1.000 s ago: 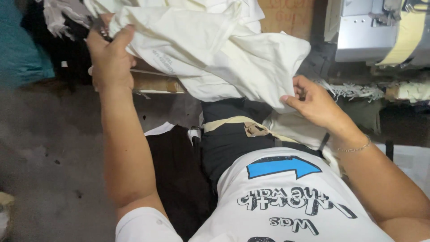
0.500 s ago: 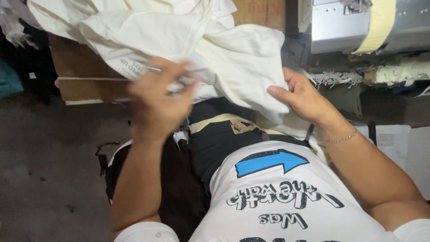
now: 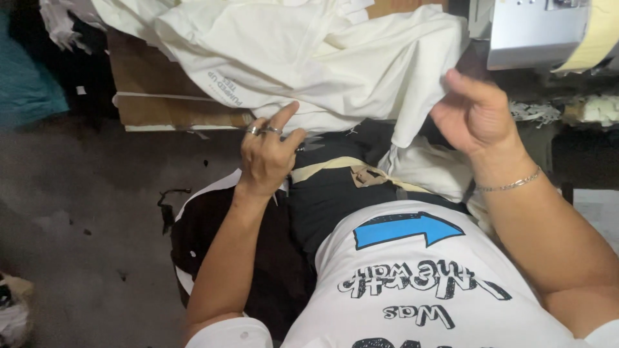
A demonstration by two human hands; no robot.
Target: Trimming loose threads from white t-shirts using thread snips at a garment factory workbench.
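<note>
A large cream garment (image 3: 322, 58) is heaped in front of me and hangs down toward my lap. My left hand (image 3: 267, 154), with rings on two fingers, is curled at the garment's lower edge. Its index finger points up against the cloth, and a small grey metal cutter (image 3: 313, 143) sticks out beside the fingers. My right hand (image 3: 477, 113), with a thin bracelet at the wrist, is raised at the garment's hanging right corner. The thumb points up and the fingers are hidden at the cloth's edge.
A grey sewing machine (image 3: 535, 32) stands at the upper right, with fabric scraps (image 3: 599, 109) below it. A cardboard box (image 3: 161, 96) sits under the garment on the left, near a teal cloth (image 3: 26, 84). More cream cloth (image 3: 432, 167) lies in my lap. The floor (image 3: 84, 212) is dark.
My left hand came from the far upper left down to the garment's lower edge near my lap. My right hand rose and shifted right along the hanging corner.
</note>
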